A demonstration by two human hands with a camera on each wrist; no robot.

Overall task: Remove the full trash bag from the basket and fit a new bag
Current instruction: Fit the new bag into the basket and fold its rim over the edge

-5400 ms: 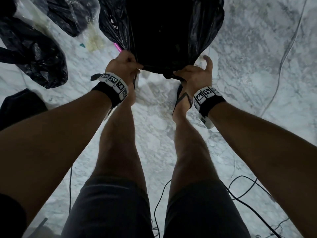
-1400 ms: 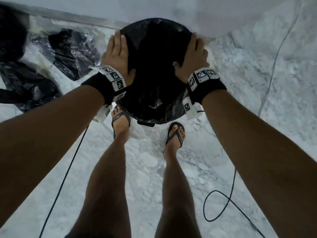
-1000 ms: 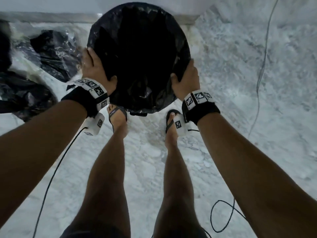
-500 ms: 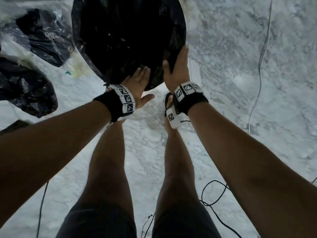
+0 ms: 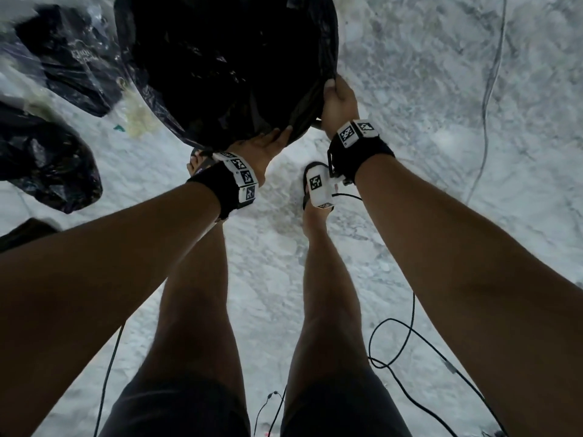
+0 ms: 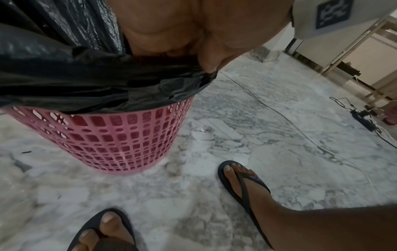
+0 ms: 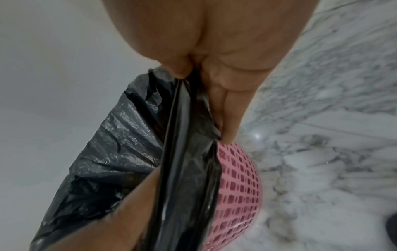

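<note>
A pink lattice basket point(image 6: 120, 141) stands on the marble floor in front of my feet, its side also showing in the right wrist view point(image 7: 238, 186). A black bag point(image 5: 227, 64) lines it, with its edge folded down over the rim point(image 6: 86, 81). My left hand point(image 5: 262, 146) holds the near rim, the thumb point(image 6: 208, 66) pressing the fold from outside while the fingers are hidden inside the bag. At the right side of the rim, my right hand point(image 5: 337, 99) pinches the bag's edge point(image 7: 189, 135) between thumb and fingers.
Two filled black bags point(image 5: 47, 168) point(image 5: 72, 58) lie on the floor to the left, with scraps beside them. Cables point(image 5: 403, 357) point(image 5: 489, 89) run across the floor at the right. My feet in flip-flops point(image 6: 242, 183) stand close to the basket. Metal furniture legs point(image 6: 343, 51) stand farther right.
Half a second ago both hands lay flat with straight fingers at the near rim. The right hand has slid right along the rim and now pinches the edge; the left has curled over the near rim.
</note>
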